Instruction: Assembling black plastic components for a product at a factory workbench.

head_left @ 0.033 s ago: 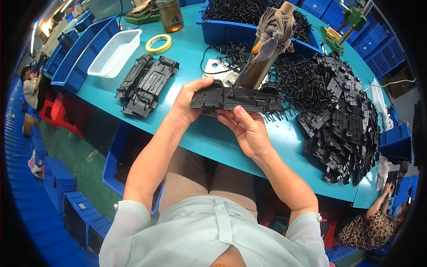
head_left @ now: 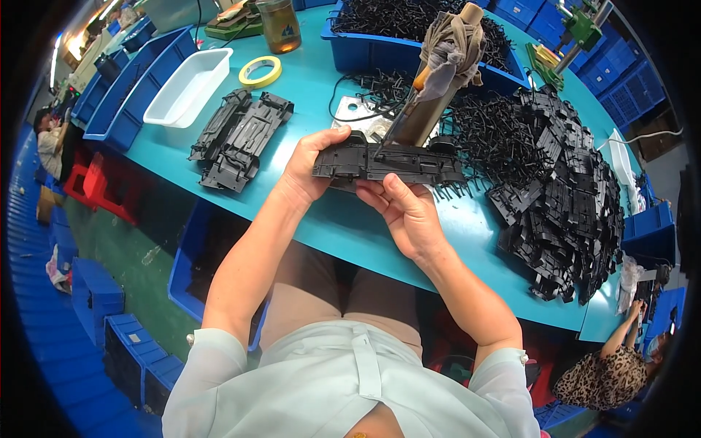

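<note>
Both my hands hold a black plastic toy-car chassis (head_left: 409, 162) above the near edge of the table. My left hand (head_left: 312, 162) grips its left end, thumb on top. My right hand (head_left: 406, 210) pinches the near long edge around its middle, with some fingers hidden beneath. A slim dark rod tool with an orange section (head_left: 421, 79) slants down from a post (head_left: 422, 120) wrapped in grey cloth (head_left: 454, 47). Its lower tip meets or overlaps the chassis; actual contact I cannot tell. Two similar chassis (head_left: 248, 139) lie side by side to the left.
Right of my hands are a heap of small black parts (head_left: 496, 135) and a large pile of chassis (head_left: 562, 204). A blue bin (head_left: 372, 55) of black parts stands behind. Leftward are yellow tape (head_left: 261, 72), a white tray (head_left: 186, 87) and a cup (head_left: 280, 28). Other people sit at both sides.
</note>
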The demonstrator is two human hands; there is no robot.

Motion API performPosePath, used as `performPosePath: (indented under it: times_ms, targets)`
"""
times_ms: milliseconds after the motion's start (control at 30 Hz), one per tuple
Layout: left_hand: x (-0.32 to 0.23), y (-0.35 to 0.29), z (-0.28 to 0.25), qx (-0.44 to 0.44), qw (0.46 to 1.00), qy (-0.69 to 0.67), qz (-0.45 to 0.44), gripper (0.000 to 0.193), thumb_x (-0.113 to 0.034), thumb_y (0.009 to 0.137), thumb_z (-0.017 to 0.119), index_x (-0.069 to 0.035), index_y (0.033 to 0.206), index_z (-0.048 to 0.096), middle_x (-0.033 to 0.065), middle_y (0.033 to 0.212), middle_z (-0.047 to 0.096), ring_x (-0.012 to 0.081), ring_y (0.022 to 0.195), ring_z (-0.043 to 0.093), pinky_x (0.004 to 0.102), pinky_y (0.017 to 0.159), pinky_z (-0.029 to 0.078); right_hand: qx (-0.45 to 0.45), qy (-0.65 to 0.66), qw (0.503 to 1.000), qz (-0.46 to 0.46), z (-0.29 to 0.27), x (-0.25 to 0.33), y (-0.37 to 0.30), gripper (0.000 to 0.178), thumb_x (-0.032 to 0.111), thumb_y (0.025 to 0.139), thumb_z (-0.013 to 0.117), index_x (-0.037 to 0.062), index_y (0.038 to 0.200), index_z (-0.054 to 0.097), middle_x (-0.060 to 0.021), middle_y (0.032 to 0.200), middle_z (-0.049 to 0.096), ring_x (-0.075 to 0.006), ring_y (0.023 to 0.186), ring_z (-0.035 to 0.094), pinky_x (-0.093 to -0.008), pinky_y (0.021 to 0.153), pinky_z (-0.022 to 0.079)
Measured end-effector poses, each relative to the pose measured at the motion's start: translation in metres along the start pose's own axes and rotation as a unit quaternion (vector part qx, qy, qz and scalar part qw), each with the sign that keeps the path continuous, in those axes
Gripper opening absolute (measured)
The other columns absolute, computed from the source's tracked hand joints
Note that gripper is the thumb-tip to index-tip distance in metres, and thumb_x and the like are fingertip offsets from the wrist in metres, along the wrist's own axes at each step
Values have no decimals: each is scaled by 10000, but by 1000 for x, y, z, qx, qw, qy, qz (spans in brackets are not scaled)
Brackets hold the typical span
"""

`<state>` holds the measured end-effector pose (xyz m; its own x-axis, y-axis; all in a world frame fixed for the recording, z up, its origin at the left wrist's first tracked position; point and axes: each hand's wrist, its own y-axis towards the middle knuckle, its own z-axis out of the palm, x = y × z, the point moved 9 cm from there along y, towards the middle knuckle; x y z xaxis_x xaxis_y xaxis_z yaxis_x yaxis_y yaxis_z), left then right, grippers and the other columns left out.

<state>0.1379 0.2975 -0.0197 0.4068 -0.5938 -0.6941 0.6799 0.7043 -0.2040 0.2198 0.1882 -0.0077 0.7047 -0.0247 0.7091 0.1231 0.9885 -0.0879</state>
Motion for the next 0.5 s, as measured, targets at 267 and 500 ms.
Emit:
performPosePath:
  times_ms: [267,500]
  targets:
    - [0,1,-3,7,1000,10,-5,290,-246,890,576,25,988,608,123,935,656,200,818,643,323,764,511,-3,27,1000,9,0,-1,0,302,137,878,638,-27,1119,557,-144,1089,614,-240,987,620,-361,873,536]
    - [1,0,-1,-3,1000,3,-15,276,-228,885,576,25,991,605,125,932,654,202,811,644,323,752,513,-3,17,1000,6,1,0,1,311,155,878,639,-15,1125,557,-147,1092,618,-246,994,621,-364,888,532]
